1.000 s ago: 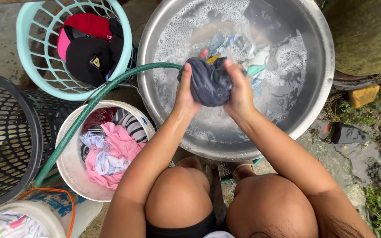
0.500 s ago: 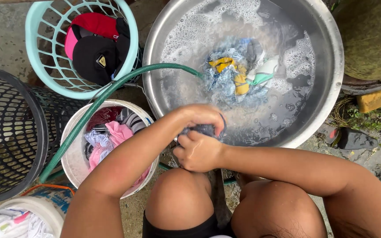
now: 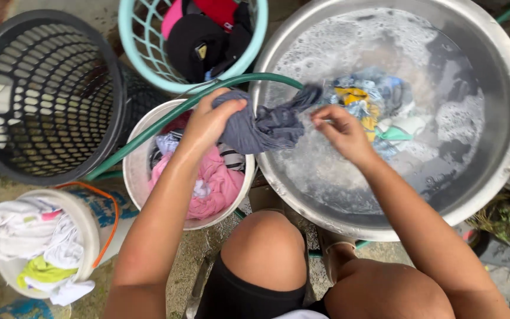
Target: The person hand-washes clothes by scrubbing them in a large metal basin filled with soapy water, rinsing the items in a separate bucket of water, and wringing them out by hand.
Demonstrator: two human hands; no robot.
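Observation:
My left hand (image 3: 211, 121) grips a wet dark grey cloth (image 3: 261, 127) and holds it over the rim of a white bucket (image 3: 134, 177) filled with pink and striped clothes. My right hand (image 3: 340, 130) pinches the cloth's other end above the near edge of a large steel basin (image 3: 503, 153). Soapy water fills the basin, with blue, yellow and white garments (image 3: 373, 103) floating in it. A green hose (image 3: 149, 133) runs across the bucket into the basin.
A black mesh basket (image 3: 42, 94) stands at left. A teal basket (image 3: 140, 41) with black and red caps sits at the top. A small white pail (image 3: 42, 248) of pale laundry is at bottom left. My bare knees (image 3: 267, 248) are below the basin.
The cloth was a tight ball wrung over the basin, then squeezed low near my knees. Now it is stretched out and carried left over the white bucket. The view shifted left.

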